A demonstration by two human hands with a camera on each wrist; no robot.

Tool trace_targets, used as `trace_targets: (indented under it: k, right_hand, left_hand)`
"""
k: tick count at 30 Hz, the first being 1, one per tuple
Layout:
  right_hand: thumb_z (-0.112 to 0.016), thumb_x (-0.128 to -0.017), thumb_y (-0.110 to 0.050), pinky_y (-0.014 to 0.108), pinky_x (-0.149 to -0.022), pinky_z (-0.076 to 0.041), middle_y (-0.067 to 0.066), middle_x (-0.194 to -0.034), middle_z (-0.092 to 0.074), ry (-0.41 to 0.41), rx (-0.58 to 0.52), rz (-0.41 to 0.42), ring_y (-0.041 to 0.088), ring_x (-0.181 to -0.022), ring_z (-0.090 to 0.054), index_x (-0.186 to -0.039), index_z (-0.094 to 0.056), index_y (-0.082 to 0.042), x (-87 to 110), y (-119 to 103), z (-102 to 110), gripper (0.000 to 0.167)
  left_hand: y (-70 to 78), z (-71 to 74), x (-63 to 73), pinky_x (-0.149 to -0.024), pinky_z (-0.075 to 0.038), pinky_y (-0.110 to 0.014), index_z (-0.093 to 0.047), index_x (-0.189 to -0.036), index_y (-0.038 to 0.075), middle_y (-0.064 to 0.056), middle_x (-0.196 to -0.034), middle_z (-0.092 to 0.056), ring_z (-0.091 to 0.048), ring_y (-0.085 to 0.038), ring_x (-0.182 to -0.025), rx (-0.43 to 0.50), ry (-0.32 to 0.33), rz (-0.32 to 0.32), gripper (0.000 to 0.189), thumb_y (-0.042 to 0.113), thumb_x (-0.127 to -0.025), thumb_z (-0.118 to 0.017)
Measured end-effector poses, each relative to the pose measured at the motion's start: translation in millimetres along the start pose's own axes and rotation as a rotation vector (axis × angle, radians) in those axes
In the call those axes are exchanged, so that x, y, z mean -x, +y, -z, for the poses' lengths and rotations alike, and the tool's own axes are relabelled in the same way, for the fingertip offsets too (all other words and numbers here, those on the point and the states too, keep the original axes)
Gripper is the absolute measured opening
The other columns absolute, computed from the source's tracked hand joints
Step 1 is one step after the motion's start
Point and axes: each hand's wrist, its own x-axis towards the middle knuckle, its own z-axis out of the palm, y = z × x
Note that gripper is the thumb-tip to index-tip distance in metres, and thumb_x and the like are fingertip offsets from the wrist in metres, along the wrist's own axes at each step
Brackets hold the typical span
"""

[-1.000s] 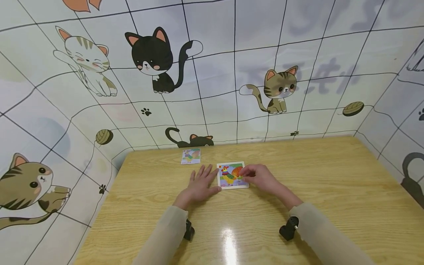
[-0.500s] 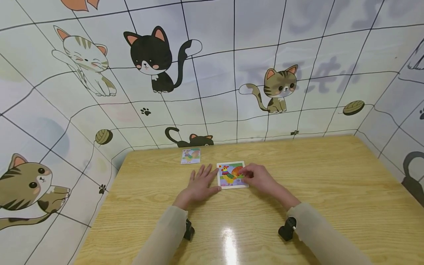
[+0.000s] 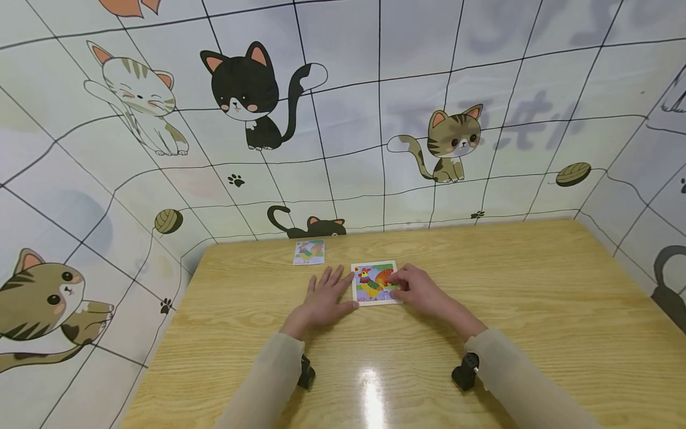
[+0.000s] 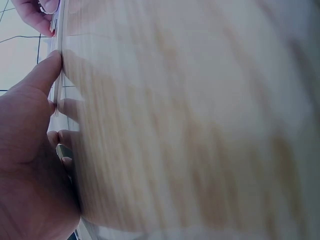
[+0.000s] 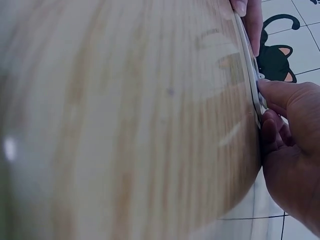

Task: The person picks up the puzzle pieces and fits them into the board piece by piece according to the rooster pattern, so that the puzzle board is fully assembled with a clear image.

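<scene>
A square jigsaw puzzle (image 3: 370, 292) with a colourful rooster and a white frame lies on the wooden table. My left hand (image 3: 321, 301) rests flat beside it, fingers spread, with thumb and index fingertip at the frame's left edge. In the left wrist view that thumb (image 4: 47, 72) touches the frame's side. My right hand (image 3: 420, 289) is over the puzzle's right side, thumb and curled index finger pinching a small puzzle piece (image 3: 389, 287) near the rooster's tail; the fingers partly hide it. The right wrist view shows the right hand (image 5: 295, 115) low at the frame's edge.
A small picture card (image 3: 309, 252) with the same rooster, in paler colours, lies at the back left of the table (image 3: 509, 286). A wall sheet (image 3: 354, 119) printed with cats and grid lines stands behind the table and at both sides.
The right thumb and index finger have shifted slightly over the puzzle's right side with the puzzle piece, and a pale outline now shows beside it. The left hand stays in place.
</scene>
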Motion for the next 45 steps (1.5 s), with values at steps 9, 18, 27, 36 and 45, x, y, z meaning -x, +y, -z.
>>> trace_targets:
  k: [9, 18, 27, 36, 45]
  right_hand:
    - [-0.075, -0.094, -0.007, 0.028, -0.067, -0.041, 0.006, -0.099, -0.054, -0.008, 0.011, -0.015, 0.018, -0.081, -0.047, -0.12, -0.073, 0.003, 0.3, 2.2, 0.2, 0.029]
    - [-0.078, -0.09, -0.005, 0.027, -0.066, -0.044, 0.007, -0.101, -0.059, 0.026, -0.026, -0.003, 0.017, -0.08, -0.05, -0.109, -0.076, 0.003, 0.3, 4.5, -0.3, 0.021]
    - [-0.08, -0.089, -0.007, 0.026, -0.066, -0.046, 0.006, -0.102, -0.06, 0.034, 0.011, 0.035, 0.015, -0.08, -0.052, -0.105, -0.078, 0.002, 2.5, 4.6, 0.7, 0.018]
    - [-0.079, -0.09, -0.006, 0.028, -0.07, -0.047, 0.004, -0.1, -0.058, 0.027, 0.078, 0.101, 0.016, -0.084, -0.052, -0.103, -0.079, 0.002, 2.0, 3.4, -0.9, 0.016]
    - [-0.079, -0.091, -0.007, 0.029, -0.071, -0.047, 0.004, -0.1, -0.058, 0.023, 0.08, 0.105, 0.017, -0.085, -0.053, -0.104, -0.079, 0.003, 1.8, 3.0, -1.6, 0.016]
  left_hand:
    - [1.7, 1.0, 1.6, -0.119, 0.003, -0.065, -0.027, -0.164, 0.018, -0.011, -0.171, -0.01, 0.001, -0.037, -0.157, 0.019, 0.004, -0.011, 0.074, 0.05, -0.103, -0.055]
    - [3.4, 1.4, 3.4, -0.119, 0.003, -0.064, -0.027, -0.164, 0.019, -0.011, -0.171, -0.01, 0.001, -0.036, -0.157, 0.011, 0.005, -0.008, 0.074, 0.05, -0.103, -0.055]
    - [3.7, 1.9, 3.7, -0.119, 0.003, -0.065, -0.027, -0.165, 0.018, -0.011, -0.171, -0.01, 0.001, -0.037, -0.156, 0.014, 0.004, -0.014, 0.074, 0.049, -0.103, -0.055]
    - [3.7, 2.8, 4.0, -0.118, 0.001, -0.066, -0.028, -0.164, 0.017, -0.012, -0.171, -0.011, 0.0, -0.038, -0.156, 0.012, 0.011, -0.02, 0.074, 0.048, -0.103, -0.055]
    - [2.0, 1.8, 3.3, -0.118, 0.001, -0.066, -0.028, -0.164, 0.017, -0.013, -0.171, -0.012, 0.0, -0.039, -0.156, 0.019, 0.017, -0.021, 0.074, 0.049, -0.103, -0.055]
